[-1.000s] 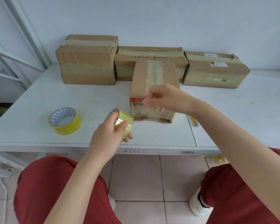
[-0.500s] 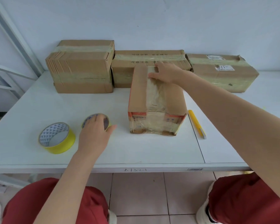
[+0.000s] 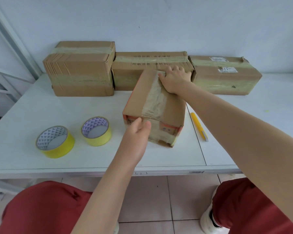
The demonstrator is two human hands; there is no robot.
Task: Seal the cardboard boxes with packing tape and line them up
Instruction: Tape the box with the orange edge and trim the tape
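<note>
Far left of the front box [image 3: 139,98]: first tape roll [image 3: 55,141], flat on the table [image 3: 32,107]. Nearer it, but apart from it: second tape roll [image 3: 96,131], also flat.

At the front box's near end: left hand [image 3: 136,134], fingers close together and pressed against the taped face, thumb alongside. Along its top: tape strip [image 3: 156,97], wrinkled and cloudy. At its far edge: right hand [image 3: 174,78], fingers bent over the rim, gripping.

Just right of the front box: yellow utility knife [image 3: 199,126], not touching it.

Behind the front box: back row of sealed boxes [image 3: 79,70], side by side against the wall.

Likely trouble: lifted or creased tape from uneven pressing. A knocked middle box behind, from sliding forward with the far edge so close. A nudged knife, from turning the box rightward to bring it into line.

Count: four boxes (three behind, one in front), two tape rolls, one knife, two hands.
</note>
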